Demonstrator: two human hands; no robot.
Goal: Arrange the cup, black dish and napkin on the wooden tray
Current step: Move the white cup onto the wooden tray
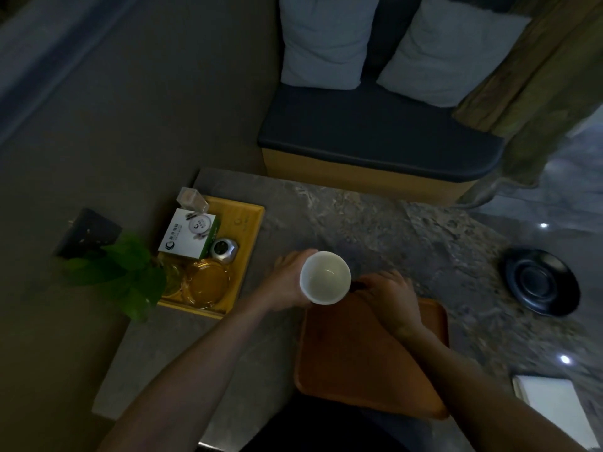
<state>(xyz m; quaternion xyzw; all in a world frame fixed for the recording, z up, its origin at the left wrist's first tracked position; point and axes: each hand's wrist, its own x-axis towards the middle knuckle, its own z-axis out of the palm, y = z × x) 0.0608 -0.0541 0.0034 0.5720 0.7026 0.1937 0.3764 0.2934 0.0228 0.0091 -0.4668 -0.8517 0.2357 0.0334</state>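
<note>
My left hand [287, 280] is wrapped around a white cup [325, 277], holding it just above the far left corner of the brown wooden tray [359, 363]. My right hand [388, 296] rests on the tray's far edge, fingers curled over something small and dark that I cannot make out. The black dish [542, 282] lies on the stone table at the far right, apart from both hands. A white folded napkin [554, 409] lies at the table's near right corner.
A yellow tray [251, 223] at the left holds a white-green box [189, 234], a glass ashtray [208, 282], a small metal object [224, 250] and a clear holder. A green plant [120, 275] overhangs its left side. A bench with two pillows stands beyond the table.
</note>
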